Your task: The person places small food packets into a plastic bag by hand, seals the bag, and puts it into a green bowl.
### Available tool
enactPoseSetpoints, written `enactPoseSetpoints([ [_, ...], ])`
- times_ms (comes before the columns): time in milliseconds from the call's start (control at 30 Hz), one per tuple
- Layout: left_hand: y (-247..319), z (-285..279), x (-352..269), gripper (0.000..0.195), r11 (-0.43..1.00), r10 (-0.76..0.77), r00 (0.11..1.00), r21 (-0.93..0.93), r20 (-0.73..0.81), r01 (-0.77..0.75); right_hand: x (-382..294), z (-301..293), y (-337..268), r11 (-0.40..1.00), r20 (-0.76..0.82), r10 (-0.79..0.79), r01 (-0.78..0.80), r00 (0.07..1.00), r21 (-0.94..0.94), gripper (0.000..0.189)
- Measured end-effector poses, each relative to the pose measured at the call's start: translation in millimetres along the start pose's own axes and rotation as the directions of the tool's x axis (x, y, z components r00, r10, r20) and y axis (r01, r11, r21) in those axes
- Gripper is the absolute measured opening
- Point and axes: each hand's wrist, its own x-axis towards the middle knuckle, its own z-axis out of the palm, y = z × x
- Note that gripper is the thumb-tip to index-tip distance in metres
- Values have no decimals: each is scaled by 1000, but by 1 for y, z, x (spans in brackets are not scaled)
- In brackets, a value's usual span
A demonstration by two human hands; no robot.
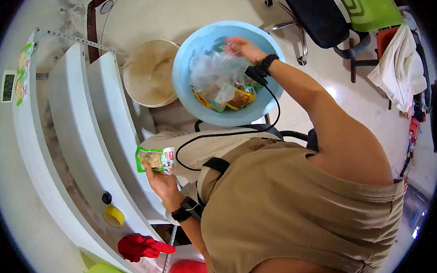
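Observation:
My left hand (161, 181) holds a small green-edged plastic food packet (155, 159) with a printed white end, beside the shelf unit. My right hand (243, 48) is inside the light blue plastic basin (188, 105), over the upper part of a heap of clear plastic wrappers (212, 69). Its fingers are blurred, and whether they grip a wrapper is unclear. Below the clear plastic, several yellow and green food packets (240, 99) lie in the basin. Each wrist wears a black strap, and a black cable runs from the right one.
A round cream-coloured tub (151, 73) stands left of the basin. The white metal shelf unit (107, 104) fills the left side, bearing a yellow tape roll (114, 216), a small black round item (106, 197) and a red cloth (141, 247). An office chair (317, 18) is at upper right.

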Motion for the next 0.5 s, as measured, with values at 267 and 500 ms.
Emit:
enactPoseSetpoints([
  [267,2,-1,0,44,999,-22,998,25,65,21,-52,-16,23,109,185,434,153,882,-982,38],
  [500,1,5,-13,30,982,174,977,-90,124,-164,-46,13,38,231,334,245,280,910,-932,69],
])
